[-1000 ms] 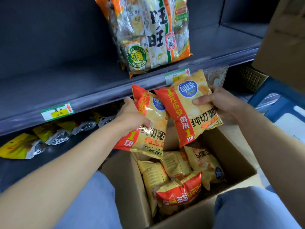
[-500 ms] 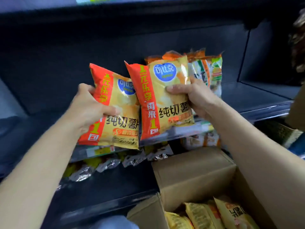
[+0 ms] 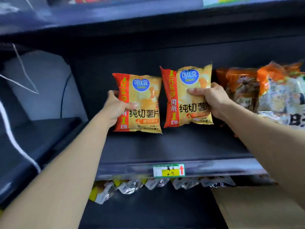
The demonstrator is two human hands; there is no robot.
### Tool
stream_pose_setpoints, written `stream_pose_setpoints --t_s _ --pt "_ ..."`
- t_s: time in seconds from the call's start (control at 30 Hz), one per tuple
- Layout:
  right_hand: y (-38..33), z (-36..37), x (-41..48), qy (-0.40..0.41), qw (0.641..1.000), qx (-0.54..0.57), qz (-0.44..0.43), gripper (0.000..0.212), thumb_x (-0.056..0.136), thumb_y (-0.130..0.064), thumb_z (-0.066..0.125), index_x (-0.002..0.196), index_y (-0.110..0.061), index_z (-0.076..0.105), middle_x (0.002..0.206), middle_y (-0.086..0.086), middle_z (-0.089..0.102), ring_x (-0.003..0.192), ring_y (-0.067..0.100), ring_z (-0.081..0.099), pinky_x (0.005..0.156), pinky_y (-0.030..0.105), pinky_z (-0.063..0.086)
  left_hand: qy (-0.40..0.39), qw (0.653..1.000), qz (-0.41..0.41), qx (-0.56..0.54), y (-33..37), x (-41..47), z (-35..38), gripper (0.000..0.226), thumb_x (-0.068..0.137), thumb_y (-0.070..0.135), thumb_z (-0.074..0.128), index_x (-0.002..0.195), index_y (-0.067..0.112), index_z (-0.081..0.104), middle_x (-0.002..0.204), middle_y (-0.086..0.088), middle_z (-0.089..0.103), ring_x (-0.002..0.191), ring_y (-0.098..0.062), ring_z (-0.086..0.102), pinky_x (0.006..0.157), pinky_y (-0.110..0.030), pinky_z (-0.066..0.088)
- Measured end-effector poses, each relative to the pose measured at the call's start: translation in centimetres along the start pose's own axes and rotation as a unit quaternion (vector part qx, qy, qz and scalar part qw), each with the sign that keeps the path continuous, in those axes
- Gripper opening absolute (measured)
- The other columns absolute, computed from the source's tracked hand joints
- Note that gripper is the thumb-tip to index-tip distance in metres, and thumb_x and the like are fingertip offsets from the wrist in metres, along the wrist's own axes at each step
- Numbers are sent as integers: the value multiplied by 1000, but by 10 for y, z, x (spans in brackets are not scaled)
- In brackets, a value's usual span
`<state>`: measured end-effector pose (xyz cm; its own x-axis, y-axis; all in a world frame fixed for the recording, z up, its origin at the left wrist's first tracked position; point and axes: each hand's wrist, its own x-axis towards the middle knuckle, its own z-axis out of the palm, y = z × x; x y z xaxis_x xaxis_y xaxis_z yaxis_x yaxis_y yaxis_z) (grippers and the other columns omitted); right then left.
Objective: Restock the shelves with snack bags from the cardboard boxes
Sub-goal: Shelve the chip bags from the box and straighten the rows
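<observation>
1. While the left hand clasps the left chip bag at its red edge, thumb across the front and fingers behind, the right hand holds the right chip bag from the opposite edge, thumb pressed into the yellow front.
2. Both bags stand upright with their printed faces toward the camera, side by side with a thin gap between them. They are above and behind the price tag on the shelf lip. The left bag is up and left of the tag; the right bag is straight above it and a little higher.
3. Whether their bottom edges rest on the shelf behind the tag cannot be told.
4. Half a second ago the two bags were tilted and overlapping in front of the shelf lip. Now they are deeper in over the board, separated and squarer.
5. Up and right of the tag, large orange-and-white snack bags sit on the same board, just beside the right hand.
6. Directly below the tag, silver foil packets line the lower shelf.
7. Down and right of the tag, only a plain part of the cardboard box shows. A second ago its open top and the bags inside were in view.
</observation>
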<state>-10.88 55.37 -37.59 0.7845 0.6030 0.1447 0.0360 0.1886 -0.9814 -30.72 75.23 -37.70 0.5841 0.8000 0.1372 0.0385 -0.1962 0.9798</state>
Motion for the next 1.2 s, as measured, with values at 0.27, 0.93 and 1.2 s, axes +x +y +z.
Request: stream_pose_setpoints --t_s 0.27,0.93,1.2 --pt "40 38 50 14 999 -45 18 72 62 -15 88 120 -7 45 98 11 72 77 29 73 66 47 60 12 999 -44 15 -36 69 -18 68 69 2 82 117 20 37 102 -2 64 89 -22 66 82 -45 55" --pt "86 40 95 31 997 -56 47 44 84 -20 72 122 -21 49 107 7 70 91 30 70 80 54 57 -38 996 -77 1 -67 136 -11 46 81 -4 69 114 22 51 115 -6 65 106 -25 62 94 -49 50" --pt "85 33 86 53 989 -129 41 64 90 -16 64 142 -37 34 136 4 49 103 26 65 68 37 60 -41 996 -85 2 -66 133 1 51 82 -5 67 121 22 47 115 -6 64 102 -24 62 89 -46 52"
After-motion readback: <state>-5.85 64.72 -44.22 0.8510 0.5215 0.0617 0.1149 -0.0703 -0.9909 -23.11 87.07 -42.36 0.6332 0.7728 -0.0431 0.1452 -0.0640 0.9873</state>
